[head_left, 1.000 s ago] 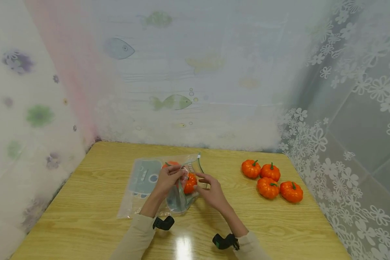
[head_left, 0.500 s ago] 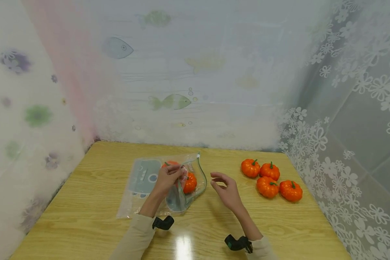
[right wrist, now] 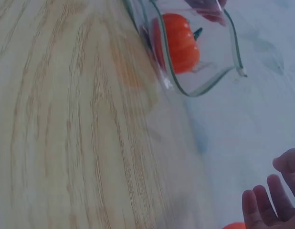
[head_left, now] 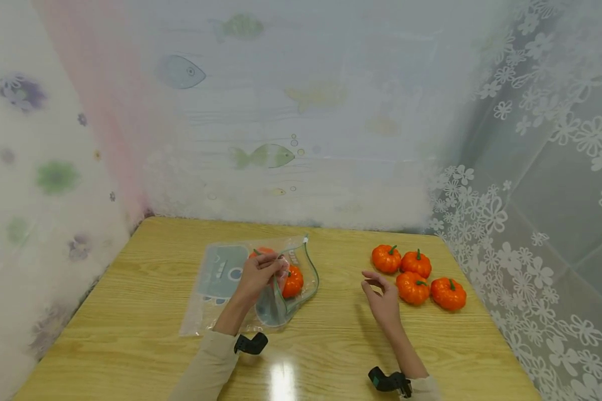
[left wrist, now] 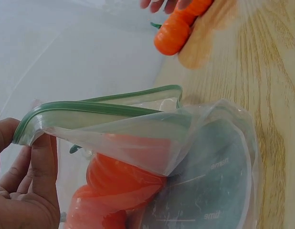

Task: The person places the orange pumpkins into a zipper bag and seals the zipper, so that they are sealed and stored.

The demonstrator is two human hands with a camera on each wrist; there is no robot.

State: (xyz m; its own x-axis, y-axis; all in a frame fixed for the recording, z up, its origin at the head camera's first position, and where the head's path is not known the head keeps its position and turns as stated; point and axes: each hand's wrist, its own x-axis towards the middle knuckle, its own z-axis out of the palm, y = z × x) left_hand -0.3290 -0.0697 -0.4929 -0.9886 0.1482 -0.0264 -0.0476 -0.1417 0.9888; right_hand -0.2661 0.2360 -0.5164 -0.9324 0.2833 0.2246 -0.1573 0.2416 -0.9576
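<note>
A clear zip bag (head_left: 215, 301) with a green-edged mouth lies on the table, its opening spread toward the right. My left hand (head_left: 255, 277) pinches one edge of that mouth between thumb and fingers, as the left wrist view shows. Inside the bag sits a small orange pumpkin (head_left: 293, 282), and a second pumpkin (left wrist: 92, 210) shows beside it through the plastic. My right hand (head_left: 384, 301) hovers over the table with loosely bent fingers and nothing in it, just left of a group of loose pumpkins. The nearest of these is the front-left pumpkin (head_left: 412, 288).
Several orange pumpkins with green stems sit together at the table's right, among them a back pumpkin (head_left: 386, 259) and a rightmost pumpkin (head_left: 448, 294). The wooden table (head_left: 145, 262) ends at patterned curtains (head_left: 331, 184) behind and on both sides.
My right hand has let go of the bag's mouth beside the pumpkin and moved right, toward the loose pumpkins. The left hand has stayed in place, holding the bag edge.
</note>
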